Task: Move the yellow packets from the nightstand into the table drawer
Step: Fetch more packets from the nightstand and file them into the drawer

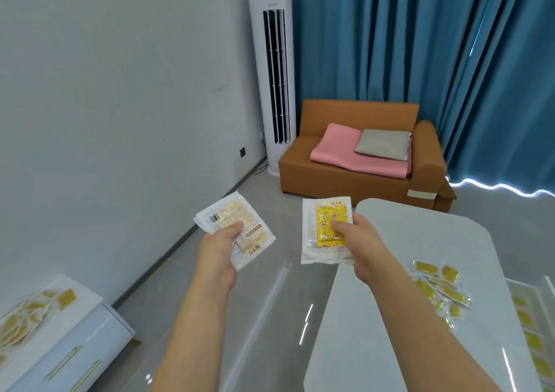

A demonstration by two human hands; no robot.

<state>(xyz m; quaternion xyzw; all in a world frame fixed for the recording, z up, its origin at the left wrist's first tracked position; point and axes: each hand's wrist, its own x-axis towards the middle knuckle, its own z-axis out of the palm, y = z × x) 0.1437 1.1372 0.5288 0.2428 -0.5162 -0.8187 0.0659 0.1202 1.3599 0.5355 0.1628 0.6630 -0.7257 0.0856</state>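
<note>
My left hand (217, 255) grips a small stack of clear-wrapped yellow packets (232, 223), printed back side up, held over the floor. My right hand (357, 241) pinches another stack of yellow packets (326, 220), bright patterned face up, just left of the white table (420, 235). Several more yellow packets (33, 313) lie on the white nightstand (75, 340) at the lower left. A pile of yellow packets (441, 286) sits on the table at the right. The table drawer is partly visible at the right edge, with packets in it (531, 337).
A glossy grey floor (264, 316) runs between nightstand and table. Behind stand a white tower air conditioner (271, 70), an orange sofa (345, 172) with a pink blanket and grey cushion, and blue curtains (435, 37). A white wall is on the left.
</note>
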